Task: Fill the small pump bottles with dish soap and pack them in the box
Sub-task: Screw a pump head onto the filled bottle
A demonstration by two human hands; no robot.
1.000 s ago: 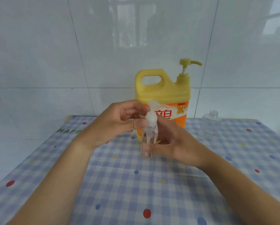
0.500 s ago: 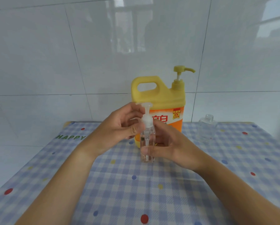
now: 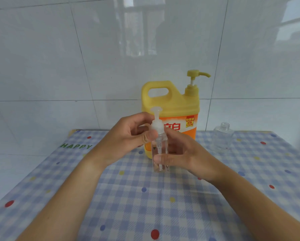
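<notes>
left hand (image 3: 128,134): reaching in from lower left, thumb and curled fingers pinching the white pump collar (image 3: 157,126). right hand (image 3: 184,155): thumb and fingers wrapped round the small pump bottle (image 3: 160,152), upright at mid-table, just before the yellow dish soap jug (image 3: 170,105). capless clear bottle (image 3: 222,136): far right, near the tiled wall (image 3: 58,66). checked tablecloth (image 3: 145,206) spreads under both forearms.

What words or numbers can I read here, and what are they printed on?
"HAPPY": green letters on the checked tablecloth.
"120": yellow tag on the yellow dish soap jug; the characters around it are too small.
"白": big white character on the jug's orange label; its neighbour is hidden behind the small pump bottle.
</notes>
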